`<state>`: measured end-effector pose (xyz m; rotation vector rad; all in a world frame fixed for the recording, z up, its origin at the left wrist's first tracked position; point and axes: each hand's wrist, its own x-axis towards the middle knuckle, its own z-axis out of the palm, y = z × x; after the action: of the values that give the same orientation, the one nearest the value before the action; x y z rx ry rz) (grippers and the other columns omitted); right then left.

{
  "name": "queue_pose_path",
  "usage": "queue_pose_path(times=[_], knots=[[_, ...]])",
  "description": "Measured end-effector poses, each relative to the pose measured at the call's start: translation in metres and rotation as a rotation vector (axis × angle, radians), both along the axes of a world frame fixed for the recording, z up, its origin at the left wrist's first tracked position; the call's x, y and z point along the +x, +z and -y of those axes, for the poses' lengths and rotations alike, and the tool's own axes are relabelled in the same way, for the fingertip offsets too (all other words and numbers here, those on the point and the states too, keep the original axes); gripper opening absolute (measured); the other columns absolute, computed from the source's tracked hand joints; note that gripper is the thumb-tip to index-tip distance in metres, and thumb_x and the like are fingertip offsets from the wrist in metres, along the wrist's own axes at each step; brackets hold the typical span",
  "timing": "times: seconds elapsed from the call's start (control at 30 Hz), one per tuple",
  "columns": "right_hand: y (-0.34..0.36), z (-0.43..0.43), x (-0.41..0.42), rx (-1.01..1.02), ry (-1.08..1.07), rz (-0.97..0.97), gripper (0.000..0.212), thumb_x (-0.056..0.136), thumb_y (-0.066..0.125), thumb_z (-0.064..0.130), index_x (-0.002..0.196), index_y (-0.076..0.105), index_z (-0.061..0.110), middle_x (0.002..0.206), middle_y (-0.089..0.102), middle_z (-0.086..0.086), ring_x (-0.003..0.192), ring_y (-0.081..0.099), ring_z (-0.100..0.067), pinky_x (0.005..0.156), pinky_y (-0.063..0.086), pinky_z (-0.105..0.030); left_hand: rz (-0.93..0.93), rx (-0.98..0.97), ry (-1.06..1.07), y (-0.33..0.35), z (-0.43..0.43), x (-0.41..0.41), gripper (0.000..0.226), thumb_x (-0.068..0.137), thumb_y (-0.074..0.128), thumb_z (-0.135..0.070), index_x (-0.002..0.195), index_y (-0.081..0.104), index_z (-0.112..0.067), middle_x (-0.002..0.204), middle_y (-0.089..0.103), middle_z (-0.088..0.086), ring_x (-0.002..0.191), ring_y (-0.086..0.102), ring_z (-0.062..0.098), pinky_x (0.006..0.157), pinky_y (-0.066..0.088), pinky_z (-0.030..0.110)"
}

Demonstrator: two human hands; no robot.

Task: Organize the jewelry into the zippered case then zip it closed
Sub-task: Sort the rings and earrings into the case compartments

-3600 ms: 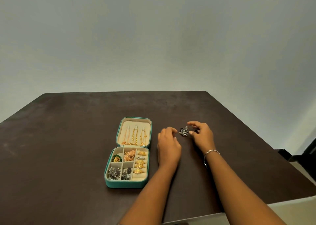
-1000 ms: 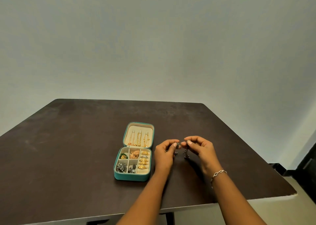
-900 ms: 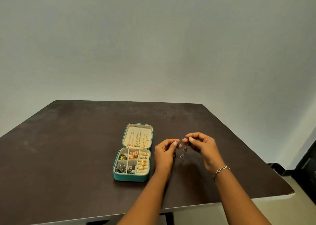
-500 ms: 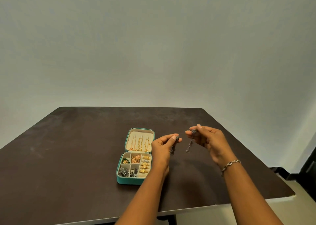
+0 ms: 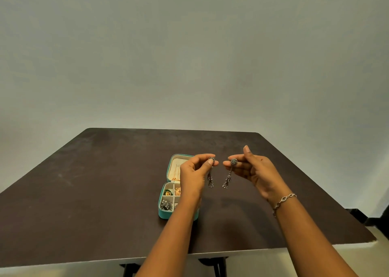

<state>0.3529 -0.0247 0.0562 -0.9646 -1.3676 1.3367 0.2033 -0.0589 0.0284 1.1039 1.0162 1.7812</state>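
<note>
Above table (image 5: 94, 192), earrings (image 5: 228, 176) dangle beneath left hand (image 5: 193, 175) and right hand (image 5: 254, 171).

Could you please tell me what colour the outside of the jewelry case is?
Teal; the jewelry case shows it in the head view.

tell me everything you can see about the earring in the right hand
The earring is a dark silvery, metal-looking drop: a round clustered stud on top, a thin stem, a small tassel-like bunch at the bottom. It hangs slightly slanted above the table, touched only by the right hand, which pinches its stud.
</note>
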Motion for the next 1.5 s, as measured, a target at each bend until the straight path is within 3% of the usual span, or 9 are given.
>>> queue_pose_path(times=[0.13, 0.3, 0.4, 0.53, 0.83, 1.0, 1.2, 1.4, 1.5], knots=[[0.001, 0.008, -0.013, -0.009, 0.045, -0.006, 0.049, 0.088, 0.042, 0.042, 0.096, 0.066, -0.001, 0.090, 0.072, -0.017, 0.088, 0.069, -0.025, 0.069, 0.054, -0.020, -0.005, 0.004, 0.087, 0.000, 0.008, -0.019, 0.014, 0.085, 0.059, -0.001, 0.093, 0.068, -0.009, 0.084, 0.071, 0.011, 0.085, 0.068, 0.015, 0.081, 0.054, 0.027], [-0.006, 0.018, -0.035, -0.030, 0.120, 0.017, 0.050, 0.080, 0.046, 0.044, 0.096, 0.067, 0.001, 0.093, 0.072, -0.017, 0.090, 0.069, -0.023, 0.076, 0.055, -0.022, 0.022, -0.020, 0.188, -0.005, 0.025, -0.049, 0.015, 0.085, 0.059, -0.003, 0.085, 0.068, -0.015, 0.088, 0.070, 0.012, 0.085, 0.069, 0.022, 0.075, 0.057, 0.038], [-0.011, 0.023, -0.048, -0.044, 0.158, 0.028, 0.046, 0.084, 0.045, 0.041, 0.097, 0.066, 0.002, 0.093, 0.072, -0.016, 0.091, 0.069, -0.022, 0.077, 0.056, -0.022, 0.045, -0.022, 0.244, -0.007, 0.031, -0.068, 0.014, 0.085, 0.059, -0.003, 0.086, 0.068, -0.014, 0.089, 0.070, 0.012, 0.085, 0.069, 0.021, 0.072, 0.057, 0.033], [-0.019, 0.030, -0.063, -0.076, 0.195, 0.011, 0.044, 0.088, 0.044, 0.036, 0.099, 0.065, -0.001, 0.094, 0.071, -0.017, 0.090, 0.069, -0.023, 0.074, 0.056, -0.021, 0.015, 0.003, 0.315, -0.010, 0.039, -0.084, 0.019, 0.085, 0.058, 0.000, 0.085, 0.067, -0.017, 0.087, 0.070, 0.007, 0.084, 0.067, 0.014, 0.063, 0.051, 0.012], [-0.033, 0.040, -0.087, -0.061, 0.254, -0.105, 0.042, 0.086, 0.041, 0.032, 0.105, 0.062, 0.000, 0.094, 0.072, -0.010, 0.091, 0.069, -0.019, 0.069, 0.053, -0.016, 0.006, 0.018, 0.293, -0.022, 0.044, -0.095, 0.018, 0.085, 0.057, 0.002, 0.089, 0.066, -0.013, 0.085, 0.070, 0.004, 0.081, 0.068, 0.008, 0.067, 0.052, 0.013], [-0.041, 0.039, -0.090, -0.039, 0.282, -0.133, 0.043, 0.082, 0.040, 0.034, 0.108, 0.060, 0.005, 0.104, 0.070, -0.010, 0.100, 0.066, -0.018, 0.080, 0.053, -0.018, 0.041, 0.006, 0.288, -0.026, 0.043, -0.094, 0.017, 0.085, 0.057, 0.002, 0.089, 0.067, -0.012, 0.088, 0.070, 0.010, 0.084, 0.068, 0.015, 0.065, 0.052, 0.013], [-0.050, 0.036, -0.091, -0.046, 0.305, -0.105, 0.042, 0.083, 0.039, 0.034, 0.109, 0.060, 0.008, 0.104, 0.070, -0.006, 0.102, 0.065, -0.016, 0.082, 0.053, -0.019, 0.073, -0.020, 0.266, -0.027, 0.044, -0.091, 0.017, 0.085, 0.057, 0.003, 0.089, 0.067, -0.011, 0.088, 0.069, 0.008, 0.076, 0.068, 0.006, 0.061, 0.051, 0.011], [-0.058, 0.034, -0.091, 0.045, 0.285, 0.066, 0.034, 0.084, 0.043, 0.034, 0.103, 0.065, 0.015, 0.110, 0.068, -0.003, 0.104, 0.064, -0.011, 0.085, 0.052, -0.020, 0.041, -0.021, 0.274, -0.028, 0.044, -0.091, 0.018, 0.084, 0.057, 0.002, 0.088, 0.067, -0.013, 0.088, 0.069, 0.006, 0.076, 0.068, 0.003, 0.061, 0.051, 0.011], [-0.061, 0.035, -0.090, 0.159, 0.254, 0.217, 0.018, 0.089, 0.051, 0.013, 0.096, 0.066, 0.021, 0.106, 0.068, 0.002, 0.100, 0.063, -0.008, 0.080, 0.053, -0.020, 0.035, -0.017, 0.276, -0.028, 0.044, -0.091, 0.019, 0.084, 0.058, 0.003, 0.088, 0.067, -0.014, 0.087, 0.070, 0.004, 0.079, 0.068, 0.006, 0.062, 0.051, 0.012]])
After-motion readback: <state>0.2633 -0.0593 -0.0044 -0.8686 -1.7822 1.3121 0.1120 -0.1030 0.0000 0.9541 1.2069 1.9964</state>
